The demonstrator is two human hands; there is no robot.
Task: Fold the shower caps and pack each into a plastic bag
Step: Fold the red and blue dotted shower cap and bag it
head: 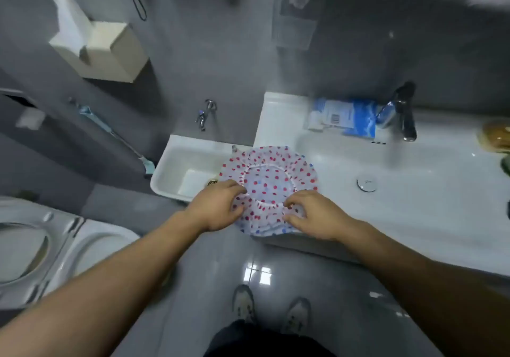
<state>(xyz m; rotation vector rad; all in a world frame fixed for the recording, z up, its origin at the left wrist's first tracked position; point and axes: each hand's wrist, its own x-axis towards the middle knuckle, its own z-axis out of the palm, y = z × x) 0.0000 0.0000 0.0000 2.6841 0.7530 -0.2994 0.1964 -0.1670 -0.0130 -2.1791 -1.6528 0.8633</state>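
A clear shower cap (269,176) with red and blue dots lies spread out, open side up, on the left front corner of the white sink counter (414,218). Its elastic ring shows as a white circle in the middle. My left hand (218,207) pinches the cap's near left edge with curled fingers. My right hand (314,214) pinches the near right edge, thumb and fingers curled on the frill. No plastic bag shows near the cap.
A small low basin (190,174) with a wall tap (204,115) sits left of the counter. A blue-and-white packet (347,118) and a black faucet (405,113) stand at the counter's back. A toilet (41,246) is at the left. Glossy grey floor and my shoes lie below.
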